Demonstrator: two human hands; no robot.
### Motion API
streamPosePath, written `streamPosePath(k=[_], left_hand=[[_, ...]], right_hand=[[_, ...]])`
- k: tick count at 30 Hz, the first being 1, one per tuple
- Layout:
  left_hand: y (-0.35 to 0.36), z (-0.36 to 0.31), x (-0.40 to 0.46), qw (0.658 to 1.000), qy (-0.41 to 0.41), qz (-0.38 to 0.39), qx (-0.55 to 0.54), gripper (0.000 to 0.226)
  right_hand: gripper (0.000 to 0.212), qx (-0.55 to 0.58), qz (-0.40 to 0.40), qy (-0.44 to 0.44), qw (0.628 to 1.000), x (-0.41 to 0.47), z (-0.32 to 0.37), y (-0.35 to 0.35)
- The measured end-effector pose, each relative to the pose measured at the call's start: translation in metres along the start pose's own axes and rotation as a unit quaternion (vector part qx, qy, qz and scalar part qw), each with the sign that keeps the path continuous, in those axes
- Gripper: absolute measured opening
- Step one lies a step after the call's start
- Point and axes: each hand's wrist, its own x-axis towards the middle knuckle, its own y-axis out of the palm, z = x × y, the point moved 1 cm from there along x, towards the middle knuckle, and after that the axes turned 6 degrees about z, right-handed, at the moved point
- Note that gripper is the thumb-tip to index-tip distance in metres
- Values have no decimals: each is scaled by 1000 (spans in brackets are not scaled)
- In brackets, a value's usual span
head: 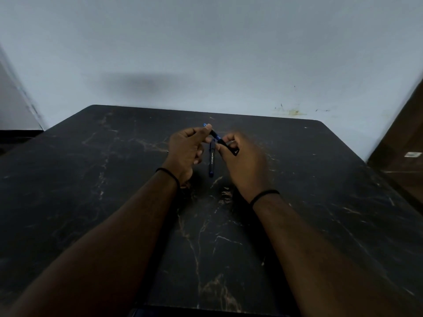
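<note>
Pinching the raised pen at either end, left hand and right hand hide much of it above the lying pen; the right one is blurred.

The black pen is hovering just above the table, past its middle. It's slanting from a bright blue end on the far left down to a dark end on the near right. The left hand is pinching the blue end and the right hand is gripping the other. The blue pen is lying flat on the table, pointing toward its far edge, with pale lettering showing along the barrel.
</note>
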Motion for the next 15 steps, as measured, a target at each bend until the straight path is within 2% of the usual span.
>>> streamPosePath(k=[5, 11, 15], left_hand=[[-1, 1, 1, 1000, 0, 0, 0, 15], [0, 5, 4, 1000, 4, 0, 3, 16], [1, 7, 6, 1000, 8, 0, 0, 16]], right_hand=[[13, 4, -2, -13, 1000, -1, 2, -2], [15, -10, 3, 10, 1000, 1, 1, -3], [10, -13, -4, 18, 1000, 2, 0, -3]])
